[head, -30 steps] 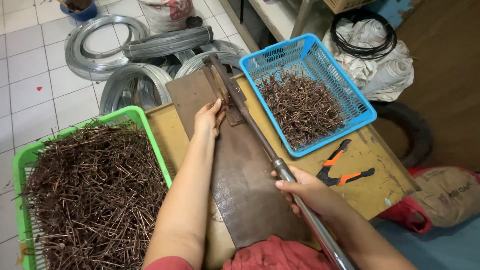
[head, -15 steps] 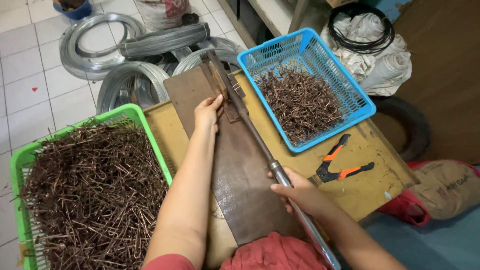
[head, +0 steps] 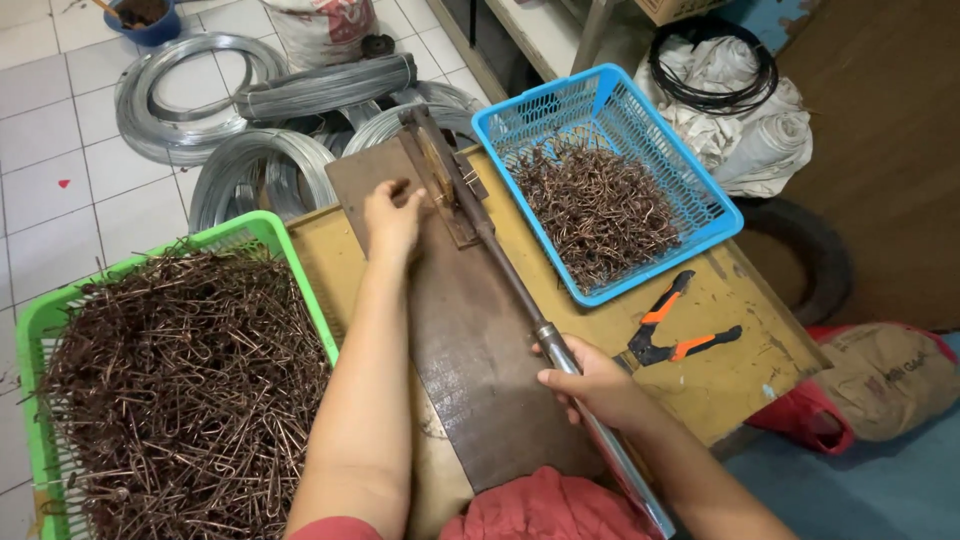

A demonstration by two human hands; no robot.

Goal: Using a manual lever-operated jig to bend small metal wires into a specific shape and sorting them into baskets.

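My right hand [head: 590, 382] grips the long metal lever handle [head: 520, 300] of a bending tool, which lies low along the dark steel plate [head: 470, 350] on the wooden table [head: 720, 330]. My left hand [head: 392, 222] rests on the plate next to the tool's head [head: 440, 170], fingers pressed at a wire piece there; the piece itself is mostly hidden. A green basket [head: 290, 250] at my left is heaped with straight rusty wire pieces [head: 180, 390]. A blue basket [head: 610, 110] at the right holds bent rusty wire pieces [head: 595, 205].
Orange-handled pliers [head: 680, 330] lie on the table right of the lever. Coils of shiny steel wire [head: 250, 150] lie on the tiled floor beyond the table. White sacks with black wire loops [head: 730, 90] sit at the far right, a tyre [head: 810, 250] beside them.
The lever has swung down flatter onto the plate, with my right hand staying on it. My left hand has stayed at the tool's head.
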